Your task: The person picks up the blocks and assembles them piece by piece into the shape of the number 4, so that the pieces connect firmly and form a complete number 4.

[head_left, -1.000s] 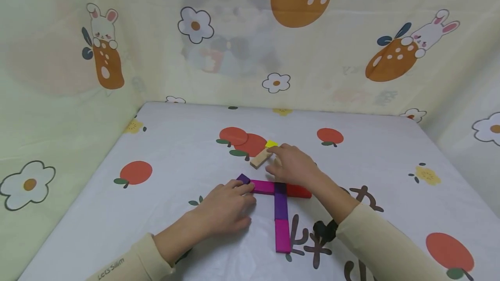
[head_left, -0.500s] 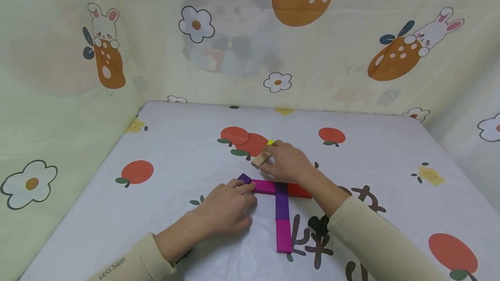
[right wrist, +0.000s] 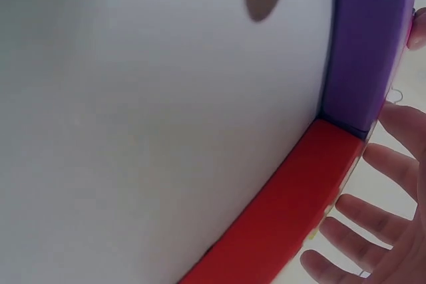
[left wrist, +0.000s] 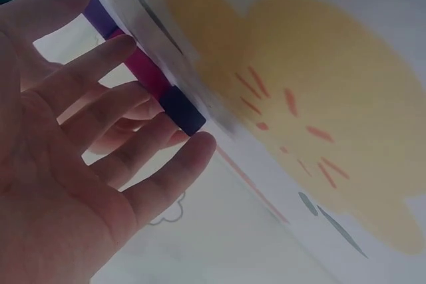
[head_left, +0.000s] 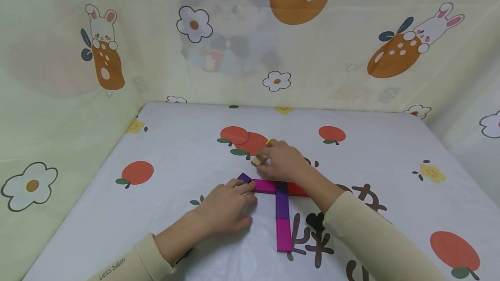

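Observation:
My left hand (head_left: pixel 224 207) rests on the table with relaxed fingers, its fingertips at the small purple block (head_left: pixel 244 178) and the pink block (head_left: pixel 263 186) beside it. In the left wrist view that hand's fingers (left wrist: pixel 176 174) are spread next to the dark purple block (left wrist: pixel 183 111). My right hand (head_left: pixel 283 159) pinches the plain wooden block (head_left: pixel 258 161) between thumb and fingers, covering most of it. A sliver of a yellow block (head_left: pixel 268 141) shows beyond that hand. A red block (head_left: pixel 297 190) lies partly under my right wrist.
A long purple block (head_left: pixel 282 200) and another pink block (head_left: pixel 284 235) run toward me from the row, forming a stem. The tabletop (head_left: pixel 187 142) has a printed white cloth, and curtains (head_left: pixel 230 55) hang at the back and sides.
My right hand has shifted left over the wooden block, covering more of it and of the yellow block. My left hand stays in place.

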Demonstrator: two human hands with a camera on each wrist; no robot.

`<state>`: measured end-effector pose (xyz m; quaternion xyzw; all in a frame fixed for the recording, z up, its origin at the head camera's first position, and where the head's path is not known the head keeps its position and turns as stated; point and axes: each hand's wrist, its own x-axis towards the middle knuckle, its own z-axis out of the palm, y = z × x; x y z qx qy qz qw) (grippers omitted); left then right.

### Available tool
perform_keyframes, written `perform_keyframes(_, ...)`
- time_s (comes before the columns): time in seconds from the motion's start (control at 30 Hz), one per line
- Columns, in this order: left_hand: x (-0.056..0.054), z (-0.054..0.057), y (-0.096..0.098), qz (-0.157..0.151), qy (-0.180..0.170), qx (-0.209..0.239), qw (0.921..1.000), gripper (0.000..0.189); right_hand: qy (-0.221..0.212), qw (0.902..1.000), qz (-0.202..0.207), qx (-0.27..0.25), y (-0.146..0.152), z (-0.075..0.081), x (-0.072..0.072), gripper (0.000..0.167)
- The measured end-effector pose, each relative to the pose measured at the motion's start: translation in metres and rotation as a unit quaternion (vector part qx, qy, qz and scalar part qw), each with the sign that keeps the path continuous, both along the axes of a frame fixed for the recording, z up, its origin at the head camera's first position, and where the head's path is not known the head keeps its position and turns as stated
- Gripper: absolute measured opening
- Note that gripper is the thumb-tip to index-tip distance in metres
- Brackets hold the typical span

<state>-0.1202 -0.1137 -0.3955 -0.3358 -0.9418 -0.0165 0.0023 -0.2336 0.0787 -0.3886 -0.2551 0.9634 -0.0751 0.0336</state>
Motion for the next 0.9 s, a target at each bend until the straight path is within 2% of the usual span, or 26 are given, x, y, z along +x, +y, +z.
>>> perform_keyframes(0.33,0.0003,-0.0006,-0.0008,0.005,-0.010,0.007,0.9999,0.036,0.011,0.9998,-0.005,0.013,-0.0045,-0.0014,-0.0025,0.042)
perform_keyframes(0.9,-0.0005,-0.0016,-0.0017,0.003,-0.006,0.013,0.9999,0.034,0.010,0.9999,0.003,-0.004,-0.0077,-0.0007,-0.0033,0.035)
